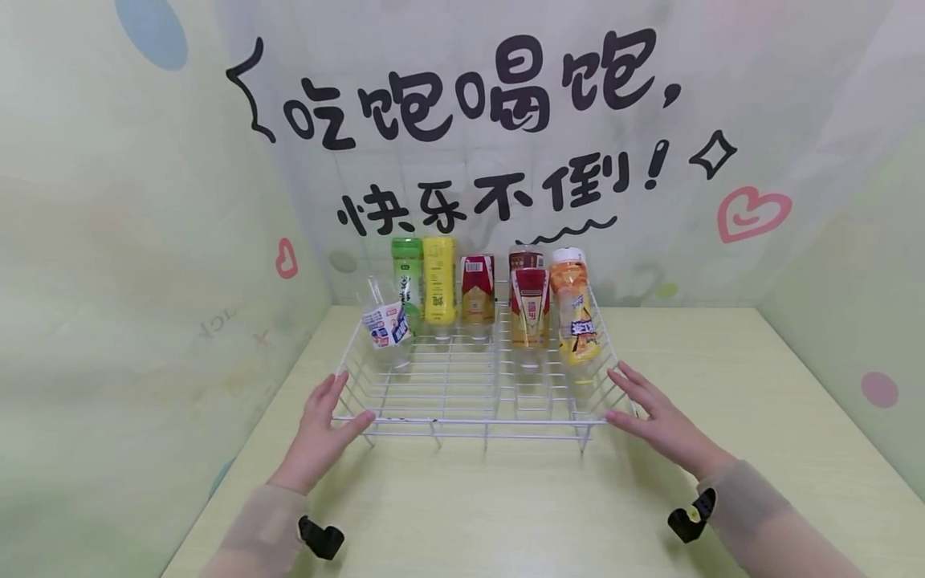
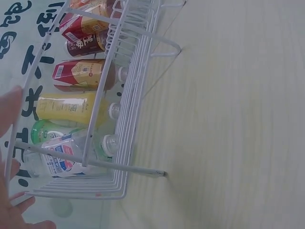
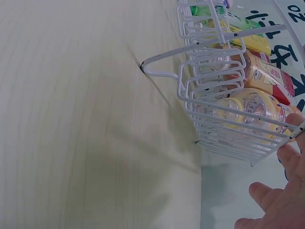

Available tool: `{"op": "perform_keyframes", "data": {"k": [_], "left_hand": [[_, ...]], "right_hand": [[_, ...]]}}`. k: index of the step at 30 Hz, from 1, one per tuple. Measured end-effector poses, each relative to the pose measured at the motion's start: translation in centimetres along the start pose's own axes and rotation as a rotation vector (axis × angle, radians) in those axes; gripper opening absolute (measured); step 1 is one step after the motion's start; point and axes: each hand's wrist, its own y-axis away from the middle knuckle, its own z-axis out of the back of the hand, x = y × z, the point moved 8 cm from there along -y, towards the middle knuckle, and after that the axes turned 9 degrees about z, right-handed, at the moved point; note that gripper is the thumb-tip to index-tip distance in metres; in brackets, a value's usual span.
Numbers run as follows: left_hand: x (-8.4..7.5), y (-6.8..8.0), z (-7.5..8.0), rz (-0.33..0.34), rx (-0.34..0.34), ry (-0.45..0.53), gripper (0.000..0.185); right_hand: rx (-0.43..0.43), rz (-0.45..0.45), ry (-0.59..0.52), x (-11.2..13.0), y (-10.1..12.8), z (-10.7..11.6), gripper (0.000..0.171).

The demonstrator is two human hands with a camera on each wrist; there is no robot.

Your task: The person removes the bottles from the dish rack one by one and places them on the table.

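A white wire basket [image 1: 448, 421] stands on the table with several bottles along its back. My left hand [image 1: 318, 437] is at its front left corner, thumb by the front rim and fingers spread along the side. At the front right corner, my right hand [image 1: 668, 425] touches the basket with fingers extended. In the right wrist view, its fingertips [image 3: 295, 121] meet the upper rim. The bottles include a tilted clear one [image 1: 389, 325], a green one [image 1: 406, 277], a yellow one [image 1: 438, 281], red-and-gold ones [image 1: 530, 309], and an orange-labelled one [image 1: 574, 309].
The pale wooden table [image 1: 462, 514] extends around the basket on both sides. Behind it hangs a light backdrop [image 1: 462, 185] with black lettering. The basket's wire legs [image 2: 159, 172] stick out at its front corners. Black wrist mounts [image 1: 321, 538] sit on both forearms.
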Motion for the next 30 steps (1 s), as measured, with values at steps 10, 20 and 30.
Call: {"op": "perform_keyframes", "data": {"k": [10,20,30], "left_hand": [[-1.6,0.3,-1.7,-0.007,-0.012,-0.011,0.093],[-2.6,0.5,-3.3,0.015,-0.003,0.007,0.095],[-3.8,1.1,-4.5,0.005,-0.011,0.007,0.094]], "right_hand": [[0.002,0.010,-0.007,-0.6,1.0,1.8,0.072],[-0.005,0.005,-0.023,-1.6,2.0,3.1,0.072],[-0.008,-0.001,-0.034,-2.2,2.9,4.4,0.073]]}}
